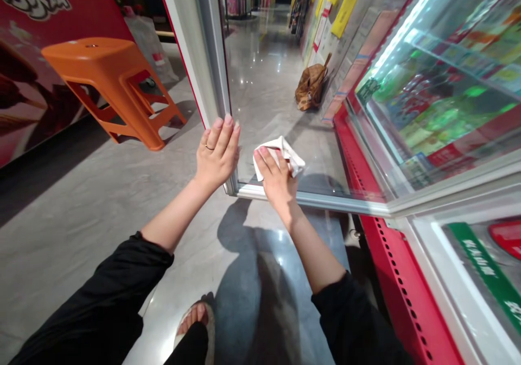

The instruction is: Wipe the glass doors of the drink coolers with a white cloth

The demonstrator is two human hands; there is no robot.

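Observation:
My left hand (218, 152), with a ring on one finger, lies against the edge frame (220, 56) of an open glass door. Its fingers are stretched out side by side; the thumb is mostly hidden. Low on the door's glass pane (264, 94), my right hand (279, 178) presses a crumpled white cloth (291, 151) against the surface. The cloth sticks out past the fingertips and to the right of them. Just below both hands runs the door's pale bottom rail (325, 202).
An orange plastic stool (101, 66) stands on the grey tiled floor to the left. Through the glass I see a brown bag (311, 85) on the floor. At the right is a lit refrigerated cabinet (448, 104) of bottles, with a perforated red base panel (391, 256).

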